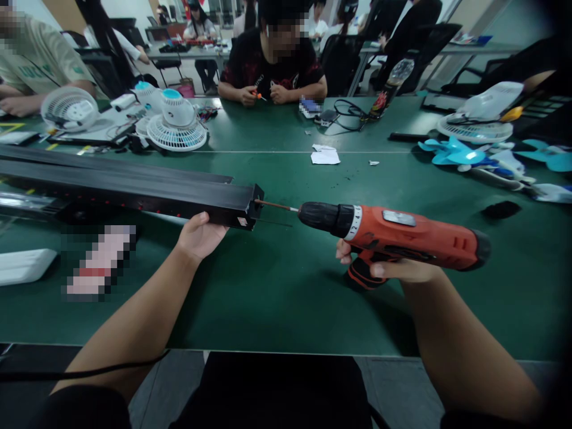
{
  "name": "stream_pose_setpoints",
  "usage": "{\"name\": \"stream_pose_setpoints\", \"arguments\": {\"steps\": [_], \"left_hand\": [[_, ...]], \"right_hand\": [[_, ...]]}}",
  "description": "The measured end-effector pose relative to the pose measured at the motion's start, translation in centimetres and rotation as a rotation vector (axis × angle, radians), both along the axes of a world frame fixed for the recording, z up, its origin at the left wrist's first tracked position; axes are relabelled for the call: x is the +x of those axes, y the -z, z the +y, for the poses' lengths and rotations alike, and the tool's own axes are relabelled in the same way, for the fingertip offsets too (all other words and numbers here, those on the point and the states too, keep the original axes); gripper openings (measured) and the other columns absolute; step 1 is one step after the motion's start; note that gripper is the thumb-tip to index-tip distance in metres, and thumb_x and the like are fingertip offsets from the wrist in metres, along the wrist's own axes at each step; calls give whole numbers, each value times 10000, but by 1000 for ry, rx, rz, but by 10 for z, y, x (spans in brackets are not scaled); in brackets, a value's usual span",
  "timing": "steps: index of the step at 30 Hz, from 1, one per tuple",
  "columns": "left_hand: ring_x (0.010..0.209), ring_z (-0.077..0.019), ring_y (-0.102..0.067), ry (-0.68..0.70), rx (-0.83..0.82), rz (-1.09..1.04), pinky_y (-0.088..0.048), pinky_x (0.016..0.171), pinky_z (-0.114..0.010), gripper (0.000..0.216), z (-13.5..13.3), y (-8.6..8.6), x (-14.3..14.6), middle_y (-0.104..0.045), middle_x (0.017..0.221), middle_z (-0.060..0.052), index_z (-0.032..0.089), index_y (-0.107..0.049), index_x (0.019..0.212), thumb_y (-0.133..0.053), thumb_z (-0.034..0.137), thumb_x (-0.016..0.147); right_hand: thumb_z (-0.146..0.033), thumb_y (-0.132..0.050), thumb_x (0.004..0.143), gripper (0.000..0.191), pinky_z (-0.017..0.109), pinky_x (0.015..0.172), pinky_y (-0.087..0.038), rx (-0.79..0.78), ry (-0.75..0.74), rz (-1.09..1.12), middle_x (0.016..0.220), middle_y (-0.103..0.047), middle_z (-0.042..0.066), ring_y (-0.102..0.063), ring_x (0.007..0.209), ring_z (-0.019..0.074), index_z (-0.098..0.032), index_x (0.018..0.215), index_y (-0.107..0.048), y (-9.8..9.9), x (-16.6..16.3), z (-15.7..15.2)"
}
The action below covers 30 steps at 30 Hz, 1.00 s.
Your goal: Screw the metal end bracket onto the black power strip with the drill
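My right hand [402, 271] is wrapped round the handle of a red and black cordless drill [415, 235], which points left. A long thin bit [279, 205] runs from its chuck to the open end of a long black bar-shaped housing [192, 199]; whether the tip engages a screw there I cannot make out. My left hand [203, 235] grips the underside of that housing near its end, thumb on the front face and the other fingers hidden beneath. A thin dark rod or wire [274, 223] sticks out below the bit.
White and blue fan parts [176, 122] stand at the back left, with blue fan blades [453, 152] at the right. Paper scraps [325, 155] lie mid-table. A person [272, 65] sits opposite; a bottle [391, 89] stands nearby.
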State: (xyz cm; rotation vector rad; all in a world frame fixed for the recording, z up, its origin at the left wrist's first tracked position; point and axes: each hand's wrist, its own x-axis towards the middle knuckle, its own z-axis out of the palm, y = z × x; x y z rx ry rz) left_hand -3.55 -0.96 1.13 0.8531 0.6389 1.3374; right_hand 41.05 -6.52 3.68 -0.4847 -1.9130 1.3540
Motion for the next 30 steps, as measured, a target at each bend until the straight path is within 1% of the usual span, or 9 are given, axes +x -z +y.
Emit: {"name": "stream_pose_setpoints", "arguments": {"steps": [4, 7, 13, 15, 19, 21, 24, 27, 30], "left_hand": [[1444, -388, -740, 11, 9, -24, -671, 1119, -447, 686, 1, 0, 0, -885, 1315, -86, 286, -829, 1357, -1024, 417, 712], [1397, -371, -771, 10, -2, -31, -683, 1078, -420, 668, 0, 0, 0, -892, 1291, -74, 291, -834, 1338, -1034, 407, 711], [1409, -415, -757, -23, -9, -22, -676, 1105, -477, 673, 0, -1, 1, -879, 1334, -101, 273, -851, 1297, -1053, 415, 671], [1401, -412, -761, -21, -6, -24, -682, 1092, -469, 689, 1, -1, 1, -879, 1334, -102, 272, -853, 1302, -1060, 420, 661], [1315, -378, -810, -14, 15, -46, -704, 1015, -423, 667, 2, 1, 1, -889, 1305, -85, 284, -858, 1303, -1057, 405, 678], [1285, -365, -825, -1, 22, -45, -710, 990, -412, 635, 2, 2, 0, -895, 1281, -80, 292, -857, 1301, -1047, 401, 704], [1329, -375, -806, 16, 20, -46, -703, 1025, -427, 628, 2, 3, -1, -896, 1270, -83, 290, -846, 1315, -1032, 402, 726], [1411, -392, -761, 14, 16, -39, -684, 1086, -445, 667, 2, 2, -1, -891, 1286, -86, 286, -829, 1350, -1028, 398, 724], [1428, -397, -749, 9, 19, -21, -684, 1084, -446, 690, 1, 0, -1, -887, 1301, -93, 284, -829, 1356, -1036, 415, 710]], "right_hand": [[-475, -892, 996, 427, 325, 875, -736, -20, 39, -31, 1184, -854, 129, -839, 1000, 250, -221, 1333, -825, 0, 1, -2], [-482, -897, 995, 466, 322, 881, -740, -31, 14, -9, 1211, -849, 131, -843, 1019, 249, -222, 1371, -809, 1, 0, -1], [-462, -905, 995, 489, 345, 926, -744, -12, -4, 11, 1235, -845, 136, -842, 1063, 259, -217, 1405, -802, 2, 0, 0], [-465, -901, 1000, 467, 338, 904, -743, -19, 5, -7, 1220, -848, 129, -836, 1033, 248, -229, 1392, -810, 1, 1, -2], [-494, -895, 1002, 439, 312, 810, -736, -77, 40, -27, 1193, -850, 117, -815, 919, 216, -245, 1356, -821, 2, 2, -5], [-499, -903, 992, 459, 313, 816, -739, -82, 42, -7, 1205, -849, 117, -818, 922, 216, -245, 1364, -816, 3, 1, -5], [-503, -902, 995, 478, 312, 819, -737, -90, 20, 21, 1224, -851, 116, -816, 926, 210, -252, 1390, -803, 4, 0, -4], [-519, -913, 984, 512, 306, 800, -727, -100, 6, 0, 1210, -848, 130, -813, 928, 215, -227, 1389, -802, 4, 1, -3], [-498, -905, 997, 480, 327, 827, -727, -54, 11, -18, 1202, -841, 143, -818, 959, 234, -206, 1367, -814, 2, 1, -2]]}}
